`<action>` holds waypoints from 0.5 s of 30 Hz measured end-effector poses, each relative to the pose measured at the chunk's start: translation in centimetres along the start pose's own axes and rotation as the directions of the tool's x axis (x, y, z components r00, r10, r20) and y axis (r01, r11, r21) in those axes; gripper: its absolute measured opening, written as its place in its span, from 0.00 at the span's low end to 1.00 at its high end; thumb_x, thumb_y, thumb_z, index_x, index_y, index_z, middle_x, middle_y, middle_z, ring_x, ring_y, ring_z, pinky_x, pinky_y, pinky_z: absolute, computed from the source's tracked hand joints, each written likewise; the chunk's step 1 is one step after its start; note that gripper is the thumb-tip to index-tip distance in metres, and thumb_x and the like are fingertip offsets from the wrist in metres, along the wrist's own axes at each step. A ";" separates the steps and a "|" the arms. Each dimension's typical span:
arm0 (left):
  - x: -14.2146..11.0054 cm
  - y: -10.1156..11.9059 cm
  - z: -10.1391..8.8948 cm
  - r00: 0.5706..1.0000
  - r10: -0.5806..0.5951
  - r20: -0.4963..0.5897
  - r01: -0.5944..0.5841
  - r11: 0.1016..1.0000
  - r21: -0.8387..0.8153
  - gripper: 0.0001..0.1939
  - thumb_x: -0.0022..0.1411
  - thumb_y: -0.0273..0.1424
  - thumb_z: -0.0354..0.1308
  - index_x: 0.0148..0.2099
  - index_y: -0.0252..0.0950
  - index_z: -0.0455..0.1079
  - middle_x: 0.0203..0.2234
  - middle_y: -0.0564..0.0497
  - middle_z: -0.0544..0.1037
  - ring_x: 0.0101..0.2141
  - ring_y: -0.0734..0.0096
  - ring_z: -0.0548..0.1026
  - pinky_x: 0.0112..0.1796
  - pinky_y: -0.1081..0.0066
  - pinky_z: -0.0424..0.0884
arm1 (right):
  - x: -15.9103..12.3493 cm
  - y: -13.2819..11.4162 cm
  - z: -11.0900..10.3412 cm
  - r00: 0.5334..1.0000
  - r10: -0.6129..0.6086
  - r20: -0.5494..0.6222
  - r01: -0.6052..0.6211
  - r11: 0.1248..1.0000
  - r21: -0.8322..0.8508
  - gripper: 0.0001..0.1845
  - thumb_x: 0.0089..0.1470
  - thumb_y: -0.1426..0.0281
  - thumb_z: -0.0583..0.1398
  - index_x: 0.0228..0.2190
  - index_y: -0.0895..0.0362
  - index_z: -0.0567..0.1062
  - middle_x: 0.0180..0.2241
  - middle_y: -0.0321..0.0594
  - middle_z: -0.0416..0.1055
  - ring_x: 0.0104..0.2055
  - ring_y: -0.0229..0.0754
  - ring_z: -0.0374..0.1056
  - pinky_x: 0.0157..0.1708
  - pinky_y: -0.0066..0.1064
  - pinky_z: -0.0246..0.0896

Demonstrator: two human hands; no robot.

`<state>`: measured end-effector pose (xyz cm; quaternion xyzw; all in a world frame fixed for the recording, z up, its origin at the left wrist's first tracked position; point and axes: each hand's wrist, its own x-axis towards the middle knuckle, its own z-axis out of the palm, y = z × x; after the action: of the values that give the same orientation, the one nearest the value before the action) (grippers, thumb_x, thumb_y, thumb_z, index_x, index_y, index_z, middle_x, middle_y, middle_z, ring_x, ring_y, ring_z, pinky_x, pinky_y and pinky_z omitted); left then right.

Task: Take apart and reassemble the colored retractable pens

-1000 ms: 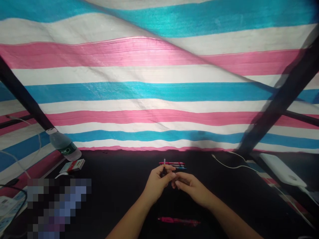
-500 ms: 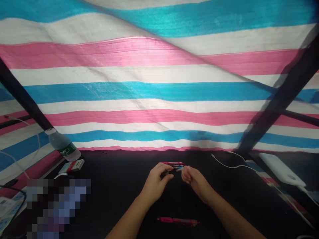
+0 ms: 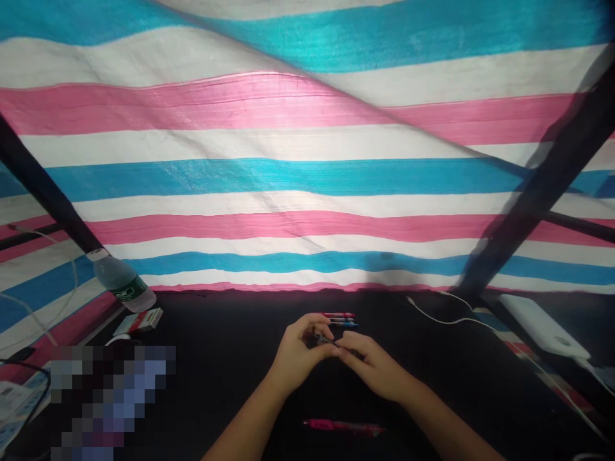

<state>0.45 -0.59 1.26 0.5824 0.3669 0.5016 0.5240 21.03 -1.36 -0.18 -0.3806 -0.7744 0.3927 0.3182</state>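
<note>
My left hand (image 3: 300,355) and my right hand (image 3: 372,366) meet low over the black tabletop (image 3: 230,333). Pinched in my left fingers is a small dark pen part (image 3: 323,340). My right fingertips close on its end, though whether they grip it is hidden. Just behind my hands lie several slim pens (image 3: 340,319) side by side, pink and blue among them. Nearer me, a pink pen (image 3: 343,427) lies alone on the table, below both hands.
A water bottle (image 3: 122,280) lies tilted at the back left, beside a small red-and-white box (image 3: 138,321). A white power bank (image 3: 542,326) and a white cable (image 3: 451,319) sit at the right. Striped tarpaulin (image 3: 307,186) hangs behind; a pixelated patch (image 3: 113,403) covers the lower left.
My right hand has moved back towards my left, and both now close around the small part. The white tip held upright earlier no longer shows.
</note>
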 end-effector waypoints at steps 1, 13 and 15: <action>-0.1 0.0 0.2 1.000 -0.013 0.005 0.013 0.999 -0.041 0.22 0.46 0.27 0.78 0.44 0.37 0.77 0.32 0.50 0.81 0.34 0.65 0.76 0.38 0.68 0.71 | 0.0 0.0 0.1 1.000 -0.002 0.008 0.002 1.000 -0.004 0.21 0.71 0.57 0.54 0.32 0.54 0.78 0.33 0.38 0.68 0.35 0.43 0.65 0.37 0.33 0.59; 0.2 0.4 -0.3 0.995 0.085 -0.050 -0.090 0.990 -0.106 0.08 0.54 0.30 0.74 0.37 0.37 0.82 0.35 0.49 0.74 0.31 0.70 0.71 0.33 0.71 0.68 | -0.2 -0.4 0.6 0.998 -0.023 0.061 0.023 1.000 0.011 0.13 0.70 0.63 0.55 0.41 0.51 0.80 0.40 0.40 0.71 0.41 0.46 0.69 0.42 0.35 0.63; 0.3 0.3 -0.6 0.993 0.078 -0.091 -0.090 0.987 -0.133 0.08 0.55 0.31 0.73 0.38 0.36 0.82 0.33 0.50 0.74 0.33 0.69 0.71 0.35 0.71 0.68 | -0.2 -0.4 0.5 0.998 -0.017 0.060 0.017 1.000 -0.005 0.13 0.70 0.63 0.55 0.43 0.52 0.80 0.40 0.40 0.71 0.41 0.46 0.69 0.43 0.35 0.63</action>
<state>-0.06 -0.22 1.54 0.5383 0.3287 0.5716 0.5248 20.62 -1.87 -0.14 -0.3630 -0.7879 0.3989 0.2972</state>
